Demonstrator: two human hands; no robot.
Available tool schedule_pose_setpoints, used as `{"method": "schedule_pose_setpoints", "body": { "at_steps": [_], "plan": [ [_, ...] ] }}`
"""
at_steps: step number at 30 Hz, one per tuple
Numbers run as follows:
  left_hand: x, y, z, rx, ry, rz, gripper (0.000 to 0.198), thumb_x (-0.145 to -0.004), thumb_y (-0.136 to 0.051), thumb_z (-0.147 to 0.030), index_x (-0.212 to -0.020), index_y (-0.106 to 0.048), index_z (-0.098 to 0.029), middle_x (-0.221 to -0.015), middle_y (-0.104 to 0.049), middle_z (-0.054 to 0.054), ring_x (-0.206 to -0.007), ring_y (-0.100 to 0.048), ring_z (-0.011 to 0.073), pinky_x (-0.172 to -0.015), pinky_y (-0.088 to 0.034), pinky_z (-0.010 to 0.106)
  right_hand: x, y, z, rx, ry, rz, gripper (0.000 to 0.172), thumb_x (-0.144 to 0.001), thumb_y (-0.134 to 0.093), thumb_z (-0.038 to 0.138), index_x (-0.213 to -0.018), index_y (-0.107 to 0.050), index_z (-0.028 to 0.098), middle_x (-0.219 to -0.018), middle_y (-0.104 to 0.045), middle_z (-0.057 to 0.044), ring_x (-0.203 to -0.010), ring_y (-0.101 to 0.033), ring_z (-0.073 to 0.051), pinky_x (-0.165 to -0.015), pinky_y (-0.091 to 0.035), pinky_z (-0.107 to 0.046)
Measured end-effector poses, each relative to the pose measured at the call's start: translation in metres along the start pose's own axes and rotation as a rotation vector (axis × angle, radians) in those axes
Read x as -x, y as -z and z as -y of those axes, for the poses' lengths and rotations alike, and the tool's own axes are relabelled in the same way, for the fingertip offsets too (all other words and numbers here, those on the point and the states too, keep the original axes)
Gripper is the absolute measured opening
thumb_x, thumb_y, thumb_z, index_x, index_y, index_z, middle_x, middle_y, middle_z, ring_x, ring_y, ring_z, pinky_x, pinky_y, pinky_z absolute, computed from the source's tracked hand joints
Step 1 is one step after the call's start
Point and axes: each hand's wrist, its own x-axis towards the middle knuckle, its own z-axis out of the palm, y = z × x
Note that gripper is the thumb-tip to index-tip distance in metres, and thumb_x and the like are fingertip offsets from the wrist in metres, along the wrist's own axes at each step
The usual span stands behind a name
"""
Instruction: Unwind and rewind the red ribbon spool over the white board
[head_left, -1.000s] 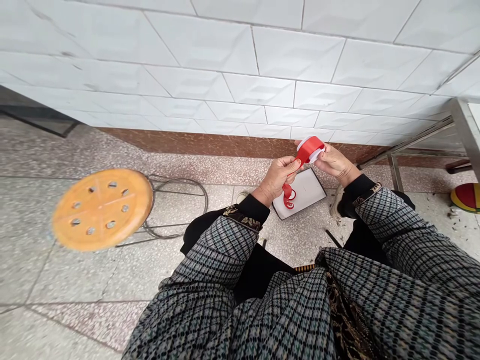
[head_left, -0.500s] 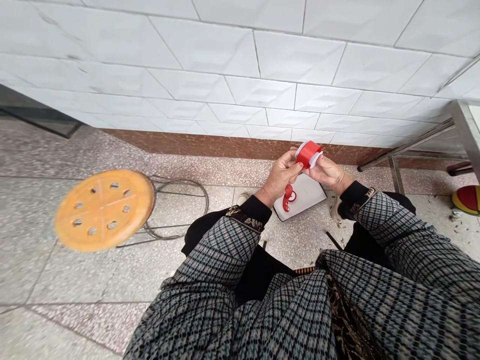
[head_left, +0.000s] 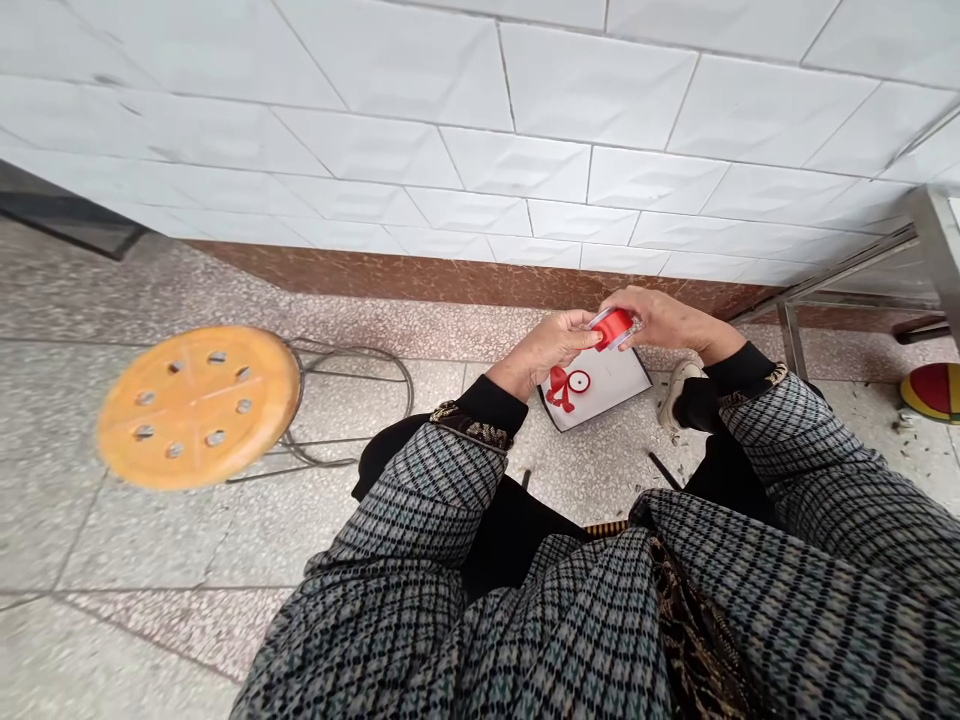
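Observation:
Between my two hands is a spool of red ribbon [head_left: 613,327] with pale rims. My left hand [head_left: 559,345] pinches its left side, thumb across the front. From above and to the right, my right hand [head_left: 660,318] curls its fingers round the other side. Below them a white board [head_left: 604,390] with a dark edge lies on the floor. On it rest a piece of red ribbon [head_left: 559,390] in loops and a small round red-and-white spool [head_left: 578,382].
An orange round stool [head_left: 199,405] with holes in its seat lies tipped on the left, its wire legs [head_left: 352,400] pointing right. A white tiled wall [head_left: 420,160] rises in front. Metal table legs [head_left: 791,340] and a red-and-yellow ball [head_left: 930,390] are at the right.
My right hand has come up and over the spool's right side, where its palm was turned up before. The spool is slightly lower, and the small spool on the board shows more fully.

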Motion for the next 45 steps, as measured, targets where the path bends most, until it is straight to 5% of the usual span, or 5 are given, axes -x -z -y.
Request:
{"method": "schedule_pose_setpoints", "body": {
  "at_steps": [9,18,33,39,45],
  "plan": [
    [0.008,0.000,-0.011,-0.127,-0.154,-0.128,0.029,-0.086,-0.084,-0.033,-0.078,-0.062,-0.017,-0.053,-0.039,-0.010,-0.045,-0.024,0.0027,-0.047,-0.013,0.021,0.003,0.018,-0.011,-0.464,-0.142,-0.117,0.061,-0.064,-0.100,0.029,-0.120,-0.076,0.023,-0.110,-0.079,-0.003,-0.102,-0.071,-0.024,-0.098,-0.060,-0.041],
    [0.005,0.006,-0.006,-0.050,-0.132,-0.036,0.040,-0.088,-0.085,-0.045,-0.074,-0.061,-0.017,-0.049,-0.033,-0.011,-0.042,-0.021,0.0023,-0.045,-0.014,0.020,0.003,0.015,-0.001,-0.657,-0.127,-0.134,0.064,-0.064,-0.104,0.034,-0.122,-0.077,0.024,-0.122,-0.082,-0.004,-0.101,-0.074,-0.020,-0.097,-0.060,-0.035],
    [-0.002,-0.002,0.003,0.034,-0.151,0.004,0.047,-0.083,-0.089,-0.055,-0.077,-0.066,-0.015,-0.047,-0.030,-0.012,-0.040,-0.019,0.0017,-0.043,-0.014,0.019,-0.009,-0.021,-0.003,-0.983,-0.003,-0.196,0.076,-0.057,-0.108,0.053,-0.121,-0.076,0.025,-0.095,-0.079,0.001,-0.085,-0.069,-0.016,-0.083,-0.055,-0.027],
    [-0.008,-0.008,0.009,0.044,-0.313,-0.168,0.035,-0.086,-0.089,-0.037,-0.100,-0.061,-0.022,-0.053,-0.039,-0.013,-0.041,-0.023,0.0040,-0.044,-0.015,0.021,-0.011,-0.035,-0.003,-1.084,-0.060,-0.271,0.070,-0.053,-0.110,0.052,-0.107,-0.075,0.024,-0.086,-0.076,0.002,-0.079,-0.067,-0.016,-0.080,-0.056,-0.028],
    [-0.016,-0.005,0.014,0.070,-0.387,-0.089,0.045,-0.087,-0.089,-0.045,-0.118,-0.065,-0.024,-0.053,-0.038,-0.012,-0.042,-0.022,0.0057,-0.045,-0.014,0.024,-0.016,-0.054,-0.001,-1.220,-0.092,-0.323,0.064,-0.055,-0.109,0.054,-0.099,-0.073,0.025,-0.089,-0.075,0.001,-0.086,-0.068,-0.018,-0.086,-0.059,-0.031]
  ]
}}
